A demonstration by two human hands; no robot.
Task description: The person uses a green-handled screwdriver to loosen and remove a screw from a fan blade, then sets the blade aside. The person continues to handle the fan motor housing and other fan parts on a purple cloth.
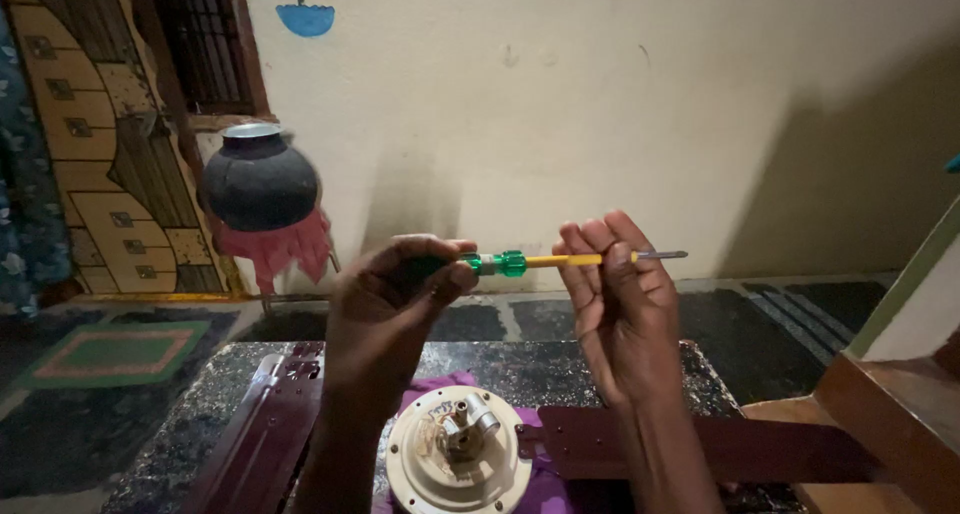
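Below both grips, cream round metal fan motor housing (pixel 459 461). Left hand (pixel 390 309) clamped on green-handled, yellow-shafted steel screwdriver (pixel 545 262); right hand (pixel 618 299) pinching shaft. Probably light, stiff; best gripped at handle.

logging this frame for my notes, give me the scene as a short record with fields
left hand: left hand closed round the green handle of the screwdriver
right hand: right hand pinching the yellow shaft, metal tip pointing right
tool pose: held level above the table
below hands: cream fan motor on purple cloth
beside motor: maroon fan blades
surface: dark speckled table
background: black pot by the wall
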